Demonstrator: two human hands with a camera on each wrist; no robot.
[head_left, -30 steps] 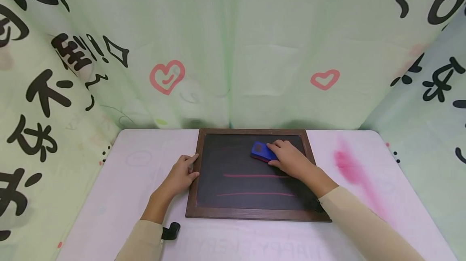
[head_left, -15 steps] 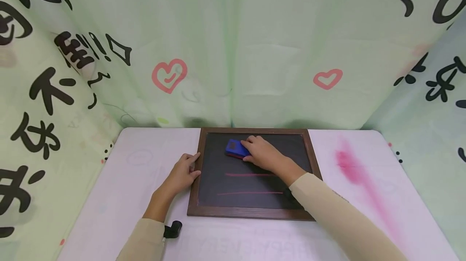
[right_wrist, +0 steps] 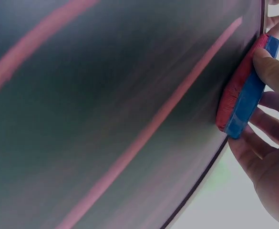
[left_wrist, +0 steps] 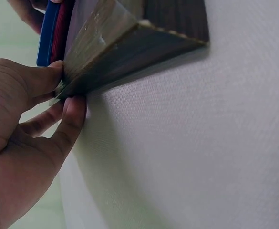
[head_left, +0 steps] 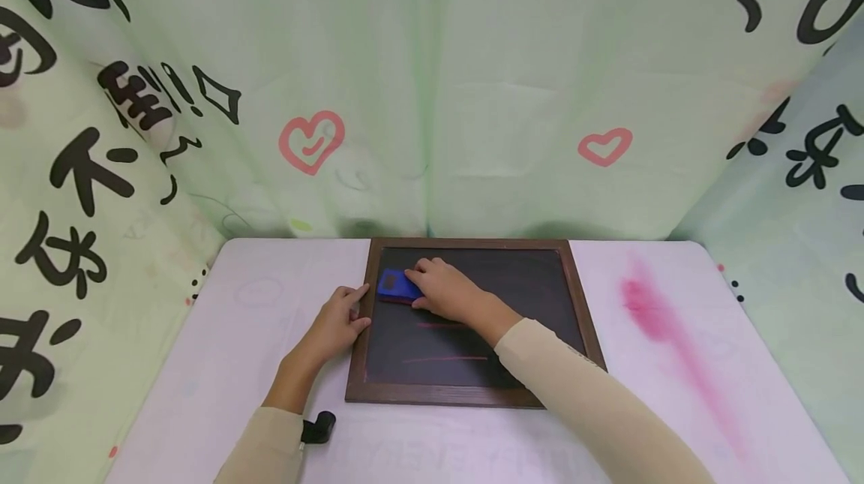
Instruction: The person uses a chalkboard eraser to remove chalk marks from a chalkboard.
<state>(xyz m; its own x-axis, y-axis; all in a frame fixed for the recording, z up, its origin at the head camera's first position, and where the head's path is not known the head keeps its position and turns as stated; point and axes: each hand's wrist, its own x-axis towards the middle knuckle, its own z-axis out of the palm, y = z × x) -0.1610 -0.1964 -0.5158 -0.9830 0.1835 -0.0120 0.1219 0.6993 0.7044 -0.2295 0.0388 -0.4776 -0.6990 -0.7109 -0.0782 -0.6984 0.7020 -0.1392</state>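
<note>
The blackboard lies on the table, and the blue eraser is at its upper left part, near the inner side of its wooden frame, with the red underside against its surface. The right hand holds the eraser firmly between thumb and fingers. The left hand pinches the blackboard's left edge. Two pink lines cross the blackboard lower than the eraser, partly covered by the right arm. A pink stain is to the blackboard's right.
</note>
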